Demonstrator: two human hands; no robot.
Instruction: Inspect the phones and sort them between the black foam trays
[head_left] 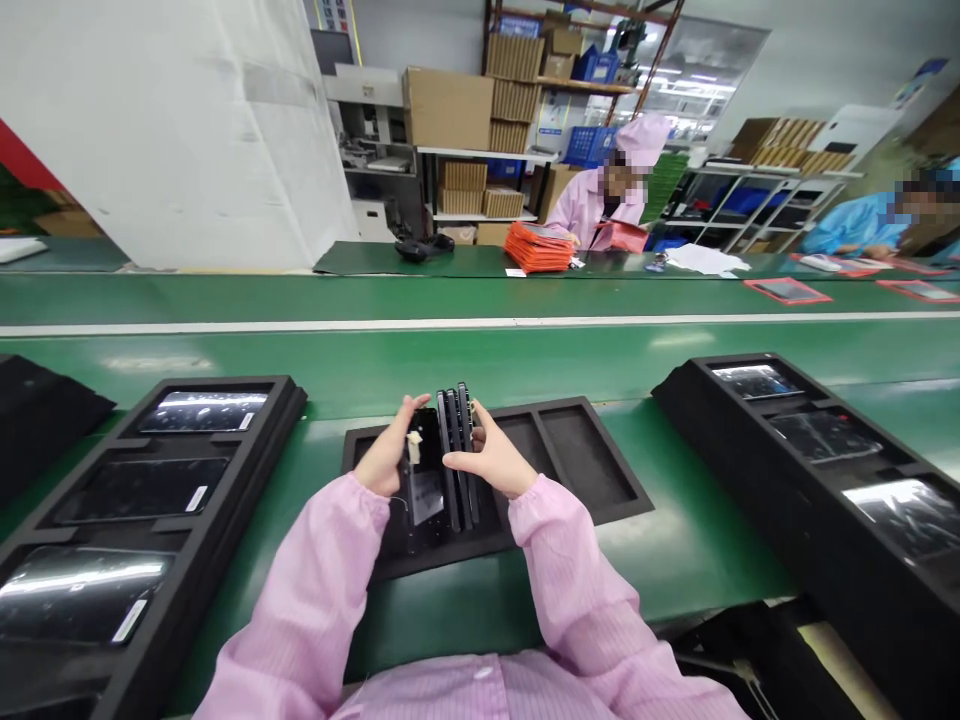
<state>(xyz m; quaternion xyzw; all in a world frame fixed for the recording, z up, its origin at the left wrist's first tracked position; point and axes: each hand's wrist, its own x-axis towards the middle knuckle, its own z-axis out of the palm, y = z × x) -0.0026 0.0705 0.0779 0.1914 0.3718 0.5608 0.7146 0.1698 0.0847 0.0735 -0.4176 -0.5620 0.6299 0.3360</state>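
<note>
My right hand (499, 455) grips several dark slabs that look like phones (459, 455), standing on edge side by side, thumb in front and fingers behind. To their left a glossy black phone-like device (429, 490) faces up at a tilt, and my left hand (386, 452) closes on its left edge. A small pale yellow piece (415, 445) shows by my left fingers; what it is I cannot tell. Under both hands lies a black foam tray (536, 408), its right-hand compartments bare. The lower ends of the devices reach down over this tray.
Black foam trays with glossy devices stand at left (255, 480) and right (720, 470). Beyond the green conveyor (225, 300), a co-worker in pink (585, 205) sits behind stacked orange sleeves (536, 248). Another person in blue (855, 225) works at far right. A black scanner-like object (425, 248) lies opposite.
</note>
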